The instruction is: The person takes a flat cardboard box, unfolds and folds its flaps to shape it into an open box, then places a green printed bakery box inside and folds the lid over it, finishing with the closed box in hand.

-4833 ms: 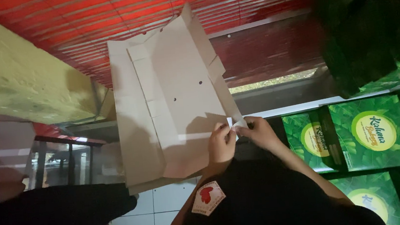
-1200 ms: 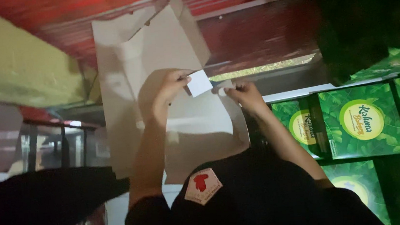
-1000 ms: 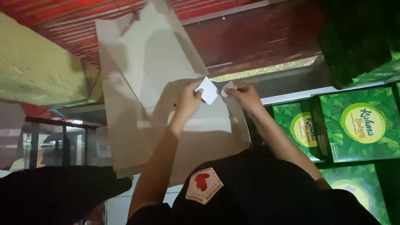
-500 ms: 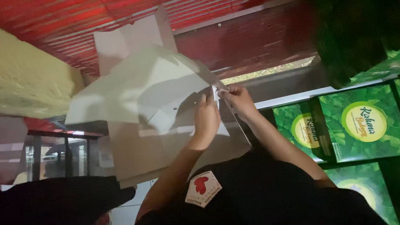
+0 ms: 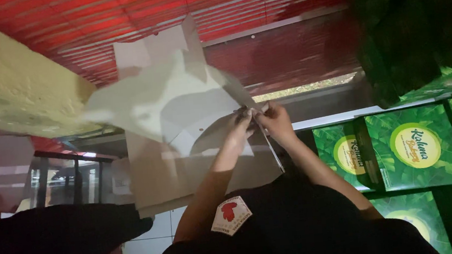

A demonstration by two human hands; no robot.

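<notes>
Two hands are working at the corner of a flat cardboard box blank, centre of the frame.

The left hand (image 5: pixel 241 127) and the right hand (image 5: pixel 273 120) are meeting fingertip to fingertip, both pinching the right edge of the pale cardboard (image 5: pixel 176 115), which is spreading across the upper middle and left. Green printed boxes (image 5: pixel 417 145) are sitting at the right, a red slatted surface (image 5: pixel 172 12) is filling the top, and a black shirt with a red-and-white badge (image 5: pixel 230 215) is showing at the bottom.
</notes>
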